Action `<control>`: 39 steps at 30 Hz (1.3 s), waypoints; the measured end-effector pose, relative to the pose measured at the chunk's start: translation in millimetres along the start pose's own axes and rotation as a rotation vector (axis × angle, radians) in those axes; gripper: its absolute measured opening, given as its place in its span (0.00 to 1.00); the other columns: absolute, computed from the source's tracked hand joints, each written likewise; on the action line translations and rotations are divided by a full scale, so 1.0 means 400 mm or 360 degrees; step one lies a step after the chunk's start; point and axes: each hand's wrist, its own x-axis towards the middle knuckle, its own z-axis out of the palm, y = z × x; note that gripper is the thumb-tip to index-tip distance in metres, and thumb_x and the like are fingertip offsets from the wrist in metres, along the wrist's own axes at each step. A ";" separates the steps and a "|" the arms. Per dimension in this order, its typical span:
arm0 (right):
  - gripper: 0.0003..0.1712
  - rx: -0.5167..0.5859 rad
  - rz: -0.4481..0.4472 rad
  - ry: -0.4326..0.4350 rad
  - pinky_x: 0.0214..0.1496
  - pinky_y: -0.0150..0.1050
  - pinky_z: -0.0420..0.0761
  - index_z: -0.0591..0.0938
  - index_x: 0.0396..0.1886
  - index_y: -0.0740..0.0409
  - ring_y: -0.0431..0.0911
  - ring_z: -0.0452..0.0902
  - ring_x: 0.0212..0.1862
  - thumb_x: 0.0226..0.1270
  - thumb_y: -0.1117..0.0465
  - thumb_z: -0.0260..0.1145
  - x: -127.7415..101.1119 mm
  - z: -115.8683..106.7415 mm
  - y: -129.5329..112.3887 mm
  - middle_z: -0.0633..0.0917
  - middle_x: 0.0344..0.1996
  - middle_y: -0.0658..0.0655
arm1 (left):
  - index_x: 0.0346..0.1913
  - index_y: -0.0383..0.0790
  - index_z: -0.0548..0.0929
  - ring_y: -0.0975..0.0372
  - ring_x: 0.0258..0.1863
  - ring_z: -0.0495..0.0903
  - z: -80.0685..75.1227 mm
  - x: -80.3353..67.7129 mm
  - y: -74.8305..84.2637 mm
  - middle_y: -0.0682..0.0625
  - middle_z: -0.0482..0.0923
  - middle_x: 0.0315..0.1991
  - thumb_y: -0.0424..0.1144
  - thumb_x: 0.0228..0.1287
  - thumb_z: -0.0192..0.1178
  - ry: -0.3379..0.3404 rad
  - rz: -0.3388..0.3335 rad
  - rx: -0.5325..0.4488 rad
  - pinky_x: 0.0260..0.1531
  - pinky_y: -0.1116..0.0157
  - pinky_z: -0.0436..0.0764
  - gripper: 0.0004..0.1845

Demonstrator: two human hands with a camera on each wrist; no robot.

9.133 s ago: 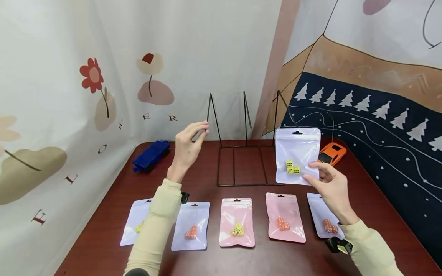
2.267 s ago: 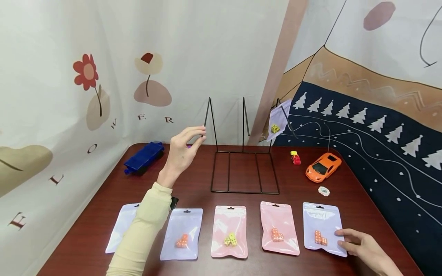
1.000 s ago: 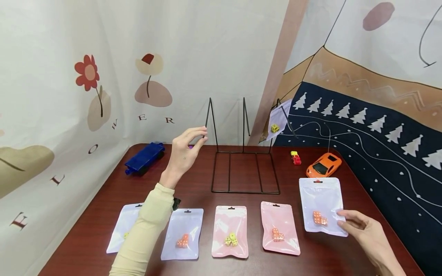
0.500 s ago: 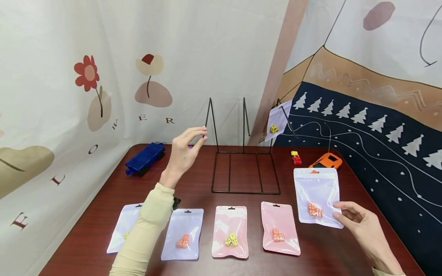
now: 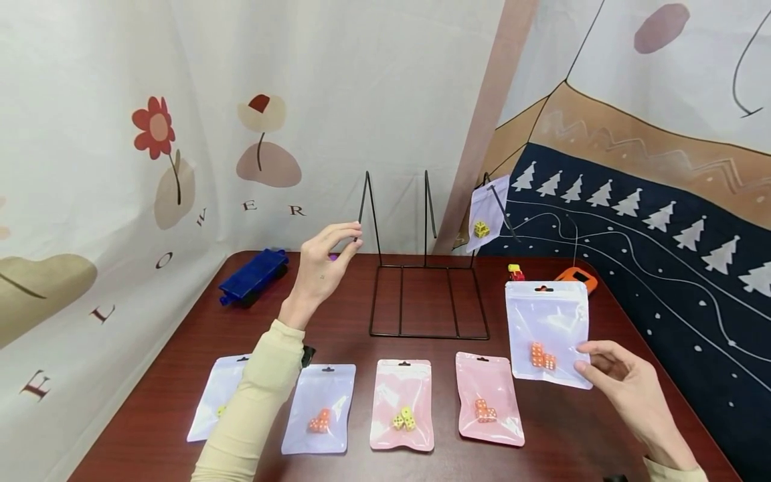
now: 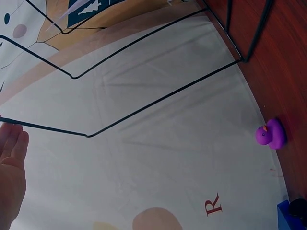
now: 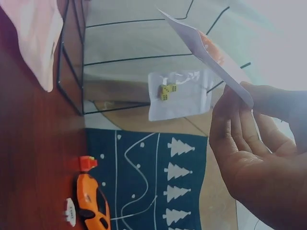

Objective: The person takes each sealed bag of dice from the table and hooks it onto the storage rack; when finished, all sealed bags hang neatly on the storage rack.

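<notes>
My right hand [image 5: 632, 388] pinches the right edge of a lilac zip pouch [image 5: 545, 318] holding orange dice, raised above the table. In the right wrist view that pouch [image 7: 196, 43] is seen edge-on between thumb and fingers. My left hand [image 5: 319, 268] holds the front end of the left prong of a black wire rack [image 5: 429, 335]; in the left wrist view its fingers [image 6: 17, 143] are at the prong's tip. A lilac pouch with yellow dice [image 5: 489, 207] hangs on the right prong. The middle prong [image 5: 426, 207] carries nothing.
In front lie a lilac pouch with yellow dice [image 5: 211, 395], partly behind my left sleeve, a lilac one with orange dice [image 5: 319, 395], and two pink pouches [image 5: 401, 388] [image 5: 489, 385]. Further back are a blue toy trailer [image 5: 253, 276], purple duck [image 6: 273, 134], orange car [image 7: 91, 201] and poker chip [image 7: 71, 212].
A pouch with yellow dice, earlier in my right hand, now hangs on the right prong. My right hand has lifted the rightmost lilac pouch off the table, up and leftward. My left hand stays put.
</notes>
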 end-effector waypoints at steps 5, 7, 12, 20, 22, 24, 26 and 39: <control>0.13 -0.0111 -0.0046 0.0023 0.29 0.28 0.79 0.80 0.45 0.66 0.37 0.77 0.34 0.61 0.69 0.67 0.009 0.010 -0.019 0.83 0.35 0.44 | 0.44 0.33 0.85 0.56 0.46 0.81 -0.004 0.003 0.001 0.43 0.82 0.47 0.23 0.53 0.67 -0.0024 0.0038 0.0020 0.48 0.66 0.78 0.13; 0.13 -0.0150 -0.0075 0.0037 0.28 0.27 0.79 0.80 0.45 0.65 0.37 0.77 0.34 0.61 0.69 0.68 0.014 0.015 -0.027 0.82 0.34 0.43 | 0.44 0.32 0.84 0.55 0.46 0.82 -0.006 0.005 0.002 0.42 0.81 0.47 0.22 0.52 0.67 -0.0037 0.0059 0.0028 0.49 0.66 0.78 0.14; 0.13 -0.0088 -0.0129 0.0064 0.28 0.27 0.77 0.80 0.46 0.66 0.37 0.75 0.33 0.61 0.70 0.67 0.028 0.028 -0.040 0.81 0.35 0.45 | 0.44 0.32 0.84 0.56 0.46 0.81 -0.009 0.010 0.003 0.41 0.81 0.47 0.22 0.52 0.67 -0.0079 0.0082 0.0048 0.49 0.66 0.78 0.15; 0.14 0.0109 -0.0179 0.0103 0.28 0.26 0.77 0.79 0.46 0.67 0.39 0.75 0.32 0.60 0.72 0.67 0.051 0.053 -0.053 0.81 0.34 0.47 | 0.44 0.32 0.84 0.55 0.47 0.81 -0.012 0.007 0.003 0.42 0.81 0.47 0.21 0.51 0.67 -0.0090 0.0092 0.0057 0.49 0.67 0.78 0.16; 0.14 0.0142 -0.0204 0.0122 0.28 0.25 0.77 0.80 0.46 0.67 0.39 0.75 0.32 0.59 0.73 0.67 0.058 0.058 -0.055 0.81 0.34 0.47 | 0.45 0.32 0.84 0.55 0.46 0.81 -0.011 0.007 0.001 0.42 0.81 0.47 0.22 0.52 0.67 -0.0094 0.0102 0.0059 0.49 0.67 0.78 0.15; 0.14 0.0216 -0.0221 0.0125 0.29 0.25 0.77 0.80 0.45 0.68 0.39 0.76 0.32 0.59 0.75 0.67 0.065 0.062 -0.057 0.82 0.34 0.48 | 0.45 0.32 0.84 0.55 0.46 0.81 -0.011 0.008 0.000 0.41 0.81 0.47 0.22 0.52 0.66 -0.0096 0.0115 0.0065 0.49 0.66 0.78 0.15; 0.14 0.0264 -0.0231 0.0127 0.29 0.25 0.77 0.80 0.45 0.68 0.39 0.76 0.32 0.58 0.76 0.67 0.071 0.065 -0.058 0.82 0.33 0.48 | 0.45 0.32 0.84 0.55 0.46 0.81 -0.010 0.009 0.000 0.42 0.81 0.47 0.22 0.53 0.66 -0.0098 0.0122 0.0073 0.48 0.66 0.79 0.14; 0.14 0.0078 -0.0231 0.0134 0.30 0.24 0.76 0.79 0.47 0.67 0.40 0.73 0.33 0.61 0.69 0.67 0.108 0.086 -0.068 0.79 0.31 0.49 | 0.45 0.32 0.83 0.54 0.43 0.82 -0.011 0.002 0.006 0.42 0.80 0.46 0.21 0.54 0.63 -0.0107 0.0091 0.0049 0.44 0.67 0.81 0.14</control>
